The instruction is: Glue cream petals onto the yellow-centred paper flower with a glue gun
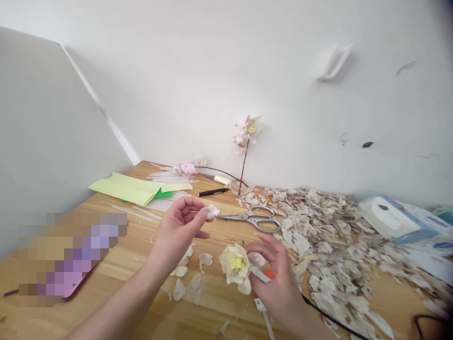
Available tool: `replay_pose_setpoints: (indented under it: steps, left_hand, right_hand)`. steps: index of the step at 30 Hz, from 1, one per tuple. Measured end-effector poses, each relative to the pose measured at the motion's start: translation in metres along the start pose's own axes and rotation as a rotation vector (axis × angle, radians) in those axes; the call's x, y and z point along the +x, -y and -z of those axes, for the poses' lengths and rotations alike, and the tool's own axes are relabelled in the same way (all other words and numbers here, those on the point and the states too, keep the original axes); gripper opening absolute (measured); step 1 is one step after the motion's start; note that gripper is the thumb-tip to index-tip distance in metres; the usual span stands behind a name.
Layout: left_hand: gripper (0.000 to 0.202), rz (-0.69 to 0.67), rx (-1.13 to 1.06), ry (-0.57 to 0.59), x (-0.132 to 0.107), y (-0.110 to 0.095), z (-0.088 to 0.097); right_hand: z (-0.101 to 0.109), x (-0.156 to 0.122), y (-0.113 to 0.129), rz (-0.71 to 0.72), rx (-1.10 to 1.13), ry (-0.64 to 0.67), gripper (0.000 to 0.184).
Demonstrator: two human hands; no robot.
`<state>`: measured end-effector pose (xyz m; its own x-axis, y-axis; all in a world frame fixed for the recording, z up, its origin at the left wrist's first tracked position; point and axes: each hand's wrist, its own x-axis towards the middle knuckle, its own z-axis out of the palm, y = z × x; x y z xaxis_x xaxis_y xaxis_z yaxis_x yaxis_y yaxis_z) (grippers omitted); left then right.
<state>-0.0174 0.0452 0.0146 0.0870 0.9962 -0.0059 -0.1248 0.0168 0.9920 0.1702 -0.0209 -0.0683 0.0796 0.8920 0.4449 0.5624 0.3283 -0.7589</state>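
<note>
My left hand [184,219] pinches a small pale petal [213,211] between thumb and fingertips. In my right hand [274,274] is a cream artificial flower [233,264] with a yellow centre, its face turned to the left. The fingers curl behind the bloom and hide most of its stem; a bit of orange-red shows by the palm. Just beyond the petal lie grey scissors [244,217], slightly apart at the handles. Several loose petals [180,289] rest on the wooden table below my hands.
A large heap of dried-looking petals [318,222] covers the right side, beside a tissue box [392,222]. At the back stands a flower stem [244,160] in a small clear dish. Yellow paper [127,187], white strips [171,177] and a black pen [212,192] lie left of it.
</note>
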Motion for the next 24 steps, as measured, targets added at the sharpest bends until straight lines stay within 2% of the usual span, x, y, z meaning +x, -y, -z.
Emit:
replay_pose_setpoints:
  steps: [2,6,15,20,24]
  left_hand:
    - [0.024,-0.008,0.011,-0.006,-0.001,-0.001,0.0]
    - [0.025,-0.009,0.037,0.001,0.0,-0.001,0.0]
    - [0.023,0.003,0.14,0.062,-0.001,0.009,-0.005]
    - [0.022,-0.017,0.191,0.07,-0.001,0.011,-0.005]
    - [0.021,-0.04,0.18,0.027,-0.003,0.008,-0.007]
  right_hand:
    - [0.007,0.004,0.001,0.001,0.05,-0.045,0.056]
    - [0.016,0.008,0.008,-0.098,0.109,-0.077,0.06]
    - [0.02,0.014,0.019,-0.321,0.303,-0.08,0.061]
    - [0.019,0.016,0.024,-0.349,0.344,-0.074,0.058]
    - [0.019,0.016,0.021,-0.354,0.334,-0.05,0.055]
